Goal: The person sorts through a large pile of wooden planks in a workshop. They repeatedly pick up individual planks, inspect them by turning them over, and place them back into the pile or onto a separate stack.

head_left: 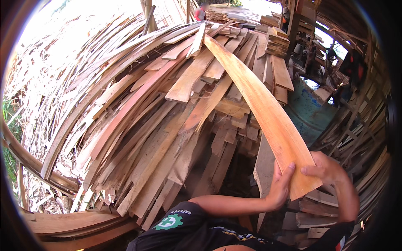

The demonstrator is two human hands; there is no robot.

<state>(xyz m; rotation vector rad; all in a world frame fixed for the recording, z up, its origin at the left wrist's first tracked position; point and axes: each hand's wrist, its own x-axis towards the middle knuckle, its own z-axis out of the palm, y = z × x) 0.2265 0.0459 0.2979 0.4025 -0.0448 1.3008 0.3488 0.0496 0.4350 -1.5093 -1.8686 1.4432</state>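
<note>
Long orange-brown board [264, 104] stretching from 12 o'clock to 4 o'clock, left hand [281, 184] and right hand [328, 168] both gripping its near end, big wood pile [125, 111] toward 10 o'clock, blue-green drum [308, 108] near 3 o'clock

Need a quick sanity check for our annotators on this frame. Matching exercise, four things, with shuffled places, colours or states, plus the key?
Things:
1. Long board
2. Left hand
3. Right hand
4. Drum

Places, colours or states:
A. Blue-green
B. Gripping the right edge of the wood, thumb on top
C. Held near one end by two hands
D. Gripping the left edge of the wood, thumb on top

Right pairs: 1-C, 2-D, 3-B, 4-A
</note>
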